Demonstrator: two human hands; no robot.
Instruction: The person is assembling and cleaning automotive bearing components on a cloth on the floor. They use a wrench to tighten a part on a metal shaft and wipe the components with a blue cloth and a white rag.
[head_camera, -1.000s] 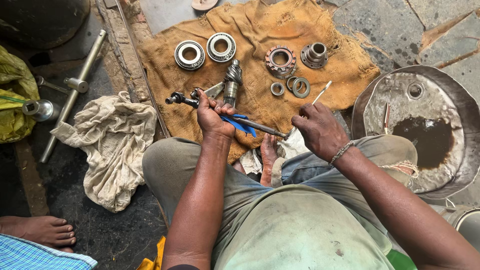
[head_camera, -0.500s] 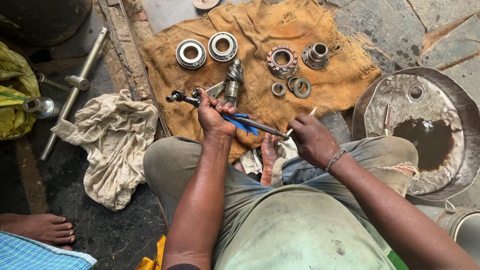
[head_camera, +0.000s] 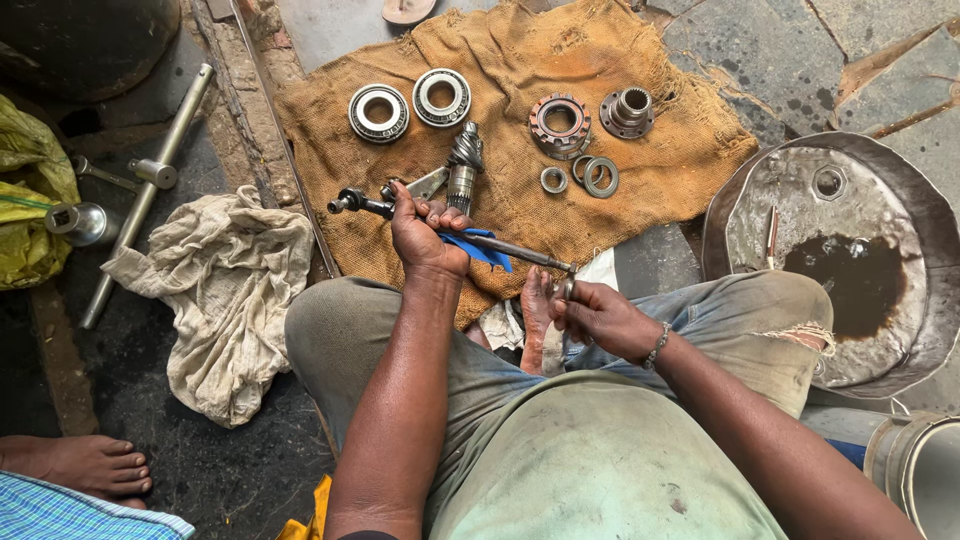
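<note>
Your left hand (head_camera: 425, 235) is closed around a long steel shaft (head_camera: 520, 252) wrapped in blue cloth (head_camera: 480, 248), held above the near edge of the burlap sack (head_camera: 640, 190). Your right hand (head_camera: 600, 315) pinches a small ring (head_camera: 568, 288) at the shaft's near end; whether it is seated, can't tell. Looks like early assembly: most parts lie loose on the sack. Count: two tapered bearings (head_camera: 378, 112), one pinion gear (head_camera: 463, 165), one rusty hub ring (head_camera: 560, 125), one flange (head_camera: 628, 110), three small rings (head_camera: 600, 177).
</note>
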